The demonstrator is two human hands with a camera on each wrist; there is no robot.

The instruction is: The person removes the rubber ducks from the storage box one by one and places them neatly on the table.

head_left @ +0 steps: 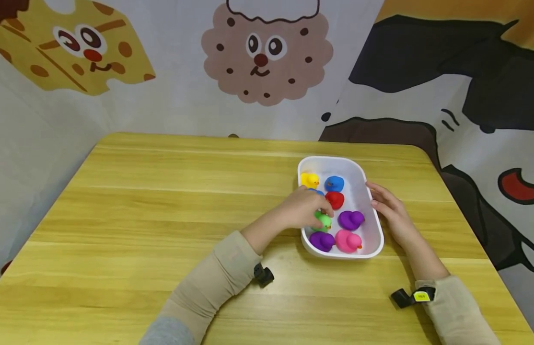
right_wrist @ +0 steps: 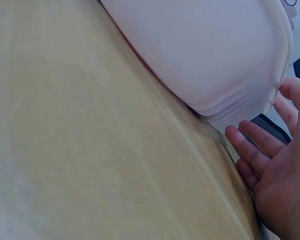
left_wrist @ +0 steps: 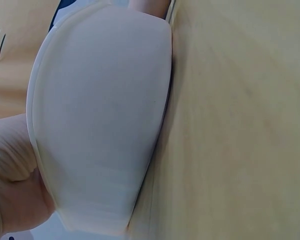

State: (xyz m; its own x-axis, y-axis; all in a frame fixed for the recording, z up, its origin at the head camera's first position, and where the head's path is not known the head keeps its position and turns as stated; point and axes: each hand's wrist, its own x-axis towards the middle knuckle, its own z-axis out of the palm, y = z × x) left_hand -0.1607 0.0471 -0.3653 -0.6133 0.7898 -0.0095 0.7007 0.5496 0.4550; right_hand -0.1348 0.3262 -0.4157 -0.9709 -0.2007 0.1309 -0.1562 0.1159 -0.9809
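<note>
A white plastic tub (head_left: 370, 247) holds several small rubber ducks. My left hand (head_left: 303, 208) reaches over its left wall, thumb and fingers curled round a green duck (head_left: 324, 221) that they partly cover. Beside that hand are a red duck (head_left: 334, 200) and a second blue duck (head_left: 316, 191), mostly hidden by it. My right hand (head_left: 392, 211) rests against the outside of the tub's right wall, fingers loosely extended. In the right wrist view the fingertips (right_wrist: 232, 131) are right at the tub's side. The left wrist view shows mainly the tub's outer wall (left_wrist: 100, 115).
Also in the tub are a yellow duck (head_left: 309, 180), a blue duck (head_left: 334, 184), two purple ducks, one at the right (head_left: 351, 220), and a pink duck (head_left: 348, 241). The wooden table (head_left: 163, 206) ends at a cartoon-printed cloth (head_left: 267, 120) behind it.
</note>
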